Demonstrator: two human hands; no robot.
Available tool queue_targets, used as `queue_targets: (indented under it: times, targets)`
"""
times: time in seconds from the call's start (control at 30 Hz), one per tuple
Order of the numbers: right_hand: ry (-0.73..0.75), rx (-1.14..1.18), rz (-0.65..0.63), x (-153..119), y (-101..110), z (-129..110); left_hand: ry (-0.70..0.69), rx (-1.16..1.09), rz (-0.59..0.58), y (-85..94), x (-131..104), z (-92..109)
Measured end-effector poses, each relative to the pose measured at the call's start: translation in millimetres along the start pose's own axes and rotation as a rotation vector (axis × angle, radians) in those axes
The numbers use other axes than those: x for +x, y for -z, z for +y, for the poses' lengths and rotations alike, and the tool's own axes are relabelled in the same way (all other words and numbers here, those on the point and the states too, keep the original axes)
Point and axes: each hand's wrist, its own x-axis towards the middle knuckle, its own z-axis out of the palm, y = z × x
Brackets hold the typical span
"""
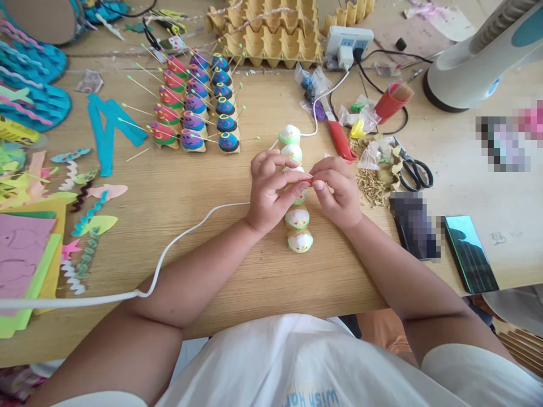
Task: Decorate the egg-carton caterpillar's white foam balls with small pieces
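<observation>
Both hands met at mid-table: the left hand (274,195) and the right hand (338,192) had thumbs and forefingers narrowed to a pinch on a small red piece (308,181), too little to identify. It hung above a row of white-and-green egg-carton cups (297,218), which ran from twelve o'clock down to six beneath the fingers.

At ten o'clock from the hands stood three columns of painted egg-carton cups (193,120), red, purple and blue, with green-tipped sticks poking out. Stacked egg trays (275,45) lay just short of twelve, and a white power strip (348,42) with two plugs sat near one. A red-handled tool (339,140) lay between one and two, black-handled scissors (418,172) at three, and a smartphone (470,254) at four. At nine were paper fish cutouts (106,192) with curled tails; a white cable (163,251) crossed the left arm at eight.
</observation>
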Motion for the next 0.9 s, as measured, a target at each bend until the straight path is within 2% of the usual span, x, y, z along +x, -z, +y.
queue_targets:
  times: [0.23, 0.5, 0.63, 0.9]
  targets:
    - [-0.012, 0.014, 0.031, 0.4, 2.9, -3.5, 0.067, -0.052, -0.015, 2.7, 0.9, 5.5]
    - [0.041, -0.048, 0.005, 0.5, 0.2, -5.5, 0.032, -0.094, 0.011, -0.8, -2.2, 1.4]
    - [-0.015, -0.033, 0.008, 1.0, 0.5, -6.2, 0.001, -0.078, 0.03, -2.4, -2.3, -2.6]
    - [0.048, -0.005, 0.025, 3.0, 0.1, -8.6, 0.002, -0.036, 0.031, -0.9, -1.6, 3.1]
